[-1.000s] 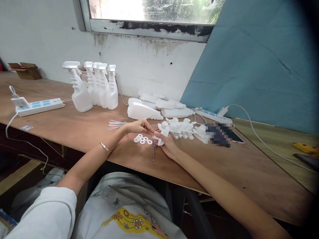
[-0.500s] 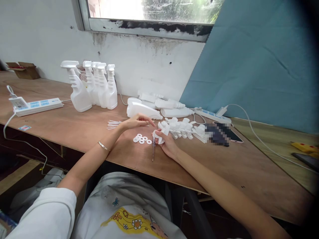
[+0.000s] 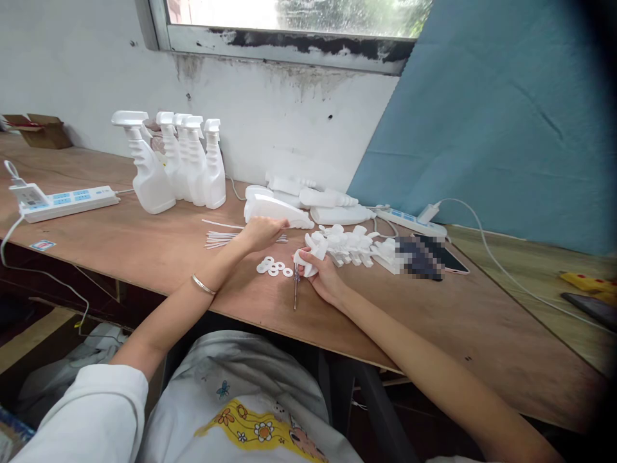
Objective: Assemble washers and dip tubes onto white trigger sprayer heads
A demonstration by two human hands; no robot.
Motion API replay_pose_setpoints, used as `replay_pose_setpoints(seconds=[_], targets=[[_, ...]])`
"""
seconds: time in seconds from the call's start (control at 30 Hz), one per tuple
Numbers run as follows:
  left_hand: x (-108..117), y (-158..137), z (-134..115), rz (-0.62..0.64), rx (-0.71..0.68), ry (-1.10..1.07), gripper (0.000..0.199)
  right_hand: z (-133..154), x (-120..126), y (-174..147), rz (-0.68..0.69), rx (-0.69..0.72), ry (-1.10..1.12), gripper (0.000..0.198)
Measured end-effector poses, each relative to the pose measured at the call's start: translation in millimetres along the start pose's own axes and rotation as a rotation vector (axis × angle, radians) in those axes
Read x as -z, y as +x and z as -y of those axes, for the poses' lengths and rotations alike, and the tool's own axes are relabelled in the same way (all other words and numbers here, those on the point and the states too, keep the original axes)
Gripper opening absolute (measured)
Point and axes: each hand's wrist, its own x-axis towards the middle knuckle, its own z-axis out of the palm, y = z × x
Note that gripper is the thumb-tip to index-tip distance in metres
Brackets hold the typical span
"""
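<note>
My left hand (image 3: 264,233) is closed, thumb and fingers pinched together above the table. A thin white tube (image 3: 222,224) runs out to the left from behind it, held in the fingers. More such tubes (image 3: 222,239) lie in a loose bundle beneath. My right hand (image 3: 324,275) grips a white trigger spray head (image 3: 308,256). A slim tool with a metal shaft, like a small screwdriver (image 3: 295,286), points down from the same hand. Several flat white ring washers (image 3: 273,266) lie between the hands. Beyond my right hand is a row of white trigger spray heads (image 3: 354,244).
Several white spray bottles (image 3: 153,177) with heads stand at the left rear. Headless bottles (image 3: 277,211) lie behind my hands. Power strips sit at left (image 3: 72,202) and right (image 3: 409,222). A dark phone (image 3: 446,257) lies near the blue cloth (image 3: 482,128).
My left hand has moved left, away from the spray head, and closed from outstretched fingers; a tube now sticks out from it. My right hand keeps its hold. The view has shifted slightly.
</note>
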Motion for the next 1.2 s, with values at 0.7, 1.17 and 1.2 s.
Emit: replay_pose_setpoints(seconds=[0.7, 1.17, 1.2], targets=[[-18.8, -1.2, 15.3, 0.262, 0.080, 0.083, 0.035, 2.1, -3.2, -3.2, 0.004, -0.002, -0.021, 0.025], [-10.0, -4.2, 14.7, 0.288, 0.106, -0.067, 0.023, -0.8, 1.0, -1.7, 0.004, -0.012, -0.045, 0.026], [-9.5, -4.6, 14.7, 0.287, 0.108, -0.076, 0.023, -0.8, 1.1, -1.6, 0.004, -0.016, -0.047, 0.026]])
